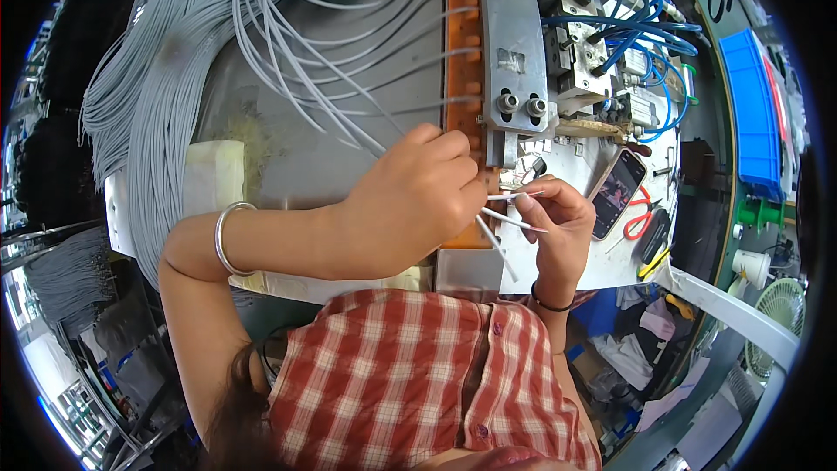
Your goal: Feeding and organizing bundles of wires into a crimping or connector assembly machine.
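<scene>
Several thin grey cables (331, 113) run down from the far side into my left hand (418, 187), whose fingers are closed round them. Their whitish ends (499, 250) stick out on the right of the fist and fan apart. My right hand (562, 222) pinches one cable end between thumb and fingertips, close beside the left hand. Just beyond both hands lies an orange strip (463, 78) with a row of slots, and other cables are set into it one by one. A steel clamp plate (514, 44) with bolts stands along its right side.
A thick bundle of grey cables (166, 113) hangs over the table's left side. Metal blocks with blue air tubes (628, 30) stand at the far right. Nearer lie a phone (620, 187), red-handled cutters (638, 225) and a black-and-yellow tool (654, 244). Beyond is a blue bin (750, 113).
</scene>
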Demonstrator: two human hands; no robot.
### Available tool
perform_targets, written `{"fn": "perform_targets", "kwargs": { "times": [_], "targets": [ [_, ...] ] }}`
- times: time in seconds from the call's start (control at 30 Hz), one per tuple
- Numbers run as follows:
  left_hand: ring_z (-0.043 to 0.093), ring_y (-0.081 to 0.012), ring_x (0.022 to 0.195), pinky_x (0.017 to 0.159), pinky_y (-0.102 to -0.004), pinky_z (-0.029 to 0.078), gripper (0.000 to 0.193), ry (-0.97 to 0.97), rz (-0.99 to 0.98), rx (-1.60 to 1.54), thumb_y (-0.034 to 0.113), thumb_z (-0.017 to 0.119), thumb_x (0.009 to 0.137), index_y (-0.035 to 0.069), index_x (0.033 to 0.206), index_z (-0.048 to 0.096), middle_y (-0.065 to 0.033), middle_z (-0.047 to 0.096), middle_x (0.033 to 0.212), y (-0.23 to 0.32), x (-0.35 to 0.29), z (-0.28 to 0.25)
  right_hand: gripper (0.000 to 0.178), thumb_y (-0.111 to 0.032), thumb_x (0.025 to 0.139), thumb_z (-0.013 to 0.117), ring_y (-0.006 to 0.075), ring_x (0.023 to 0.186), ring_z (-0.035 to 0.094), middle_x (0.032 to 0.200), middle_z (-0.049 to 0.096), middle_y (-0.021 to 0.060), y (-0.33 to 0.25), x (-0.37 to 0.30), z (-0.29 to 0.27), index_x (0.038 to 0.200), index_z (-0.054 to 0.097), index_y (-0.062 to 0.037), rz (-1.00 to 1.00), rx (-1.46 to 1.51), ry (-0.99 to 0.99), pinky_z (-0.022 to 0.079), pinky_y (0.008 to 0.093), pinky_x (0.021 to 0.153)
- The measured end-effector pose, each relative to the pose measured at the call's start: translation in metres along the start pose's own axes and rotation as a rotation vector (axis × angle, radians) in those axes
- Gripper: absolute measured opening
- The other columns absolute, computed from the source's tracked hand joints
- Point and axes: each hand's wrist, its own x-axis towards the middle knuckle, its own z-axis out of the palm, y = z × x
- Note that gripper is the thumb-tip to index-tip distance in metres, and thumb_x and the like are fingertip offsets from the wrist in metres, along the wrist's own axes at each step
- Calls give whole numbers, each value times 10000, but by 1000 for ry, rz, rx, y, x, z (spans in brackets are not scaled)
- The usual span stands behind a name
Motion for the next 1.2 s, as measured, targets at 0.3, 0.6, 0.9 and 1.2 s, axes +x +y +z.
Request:
{"fn": "perform_targets", "kwargs": {
  "times": [0.3,0.6,0.9,1.2],
  "targets": [
    [469,-239,736,641,-345,365,131,-23,-92,36,-8,589,591,35,699,530,-74,463,682,0,1,-4,88,25,775,637,40,486,472,711,601,62,5,3,-7,851,614,62,104,275,-182,347,166,395],
    [471,-233,755,653,-340,367,126,-42,-54,9,-7,593,595,30,693,522,-69,469,693,2,-1,0,88,12,766,627,50,461,453,684,572,67,13,3,-6,834,581,43,-11,121,-34,336,169,362],
    [477,-227,767,660,-331,376,139,-66,-18,29,21,605,600,33,717,530,-64,474,705,0,-1,-2,68,26,761,650,45,472,479,690,600,62,12,4,-10,791,589,26,67,225,-59,353,168,389],
    [480,-226,746,657,-334,380,146,-34,-2,40,12,591,583,38,692,498,-66,470,688,-1,1,-3,49,-13,809,613,36,481,466,668,579,27,16,10,-7,792,576,14,124,60,32,346,175,392]
  ]
}}
